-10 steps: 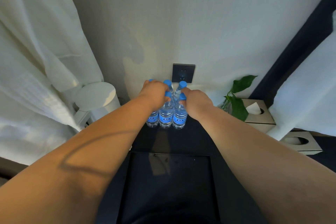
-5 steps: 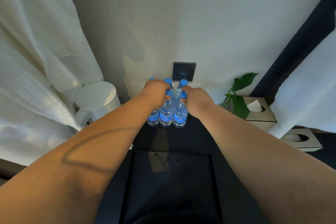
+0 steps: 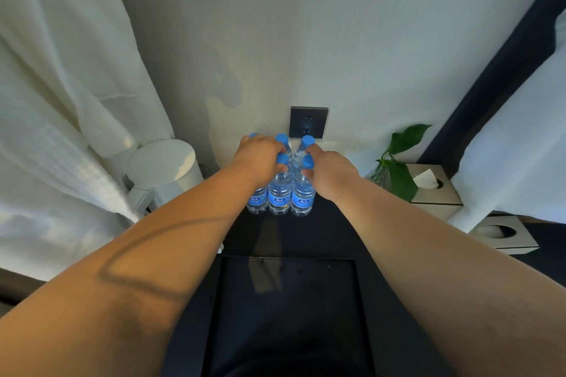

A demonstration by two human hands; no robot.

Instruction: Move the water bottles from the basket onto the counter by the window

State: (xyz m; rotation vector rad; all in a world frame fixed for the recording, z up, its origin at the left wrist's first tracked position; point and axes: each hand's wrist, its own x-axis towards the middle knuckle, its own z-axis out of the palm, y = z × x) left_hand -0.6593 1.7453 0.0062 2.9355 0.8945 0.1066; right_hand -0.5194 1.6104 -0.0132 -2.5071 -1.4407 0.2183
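Note:
Several small clear water bottles (image 3: 279, 196) with blue caps and blue labels stand upright in a tight cluster on the dark counter (image 3: 337, 232), against the wall below a black socket. My left hand (image 3: 258, 157) rests over the tops of the left bottles, fingers curled around their necks. My right hand (image 3: 329, 173) grips the neck of the front right bottle (image 3: 303, 197). Both hands touch the cluster. No basket is in view.
A black wall socket (image 3: 308, 122) sits just behind the bottles. A white round bin (image 3: 164, 168) and white curtains (image 3: 61, 101) stand at left. A green plant (image 3: 398, 162) and two tissue boxes (image 3: 435, 188) are at right. A dark recessed panel (image 3: 288, 315) lies in front.
Both hands have stayed on the bottle tops with only a slight shift. The bottles remain in the same spot on the counter.

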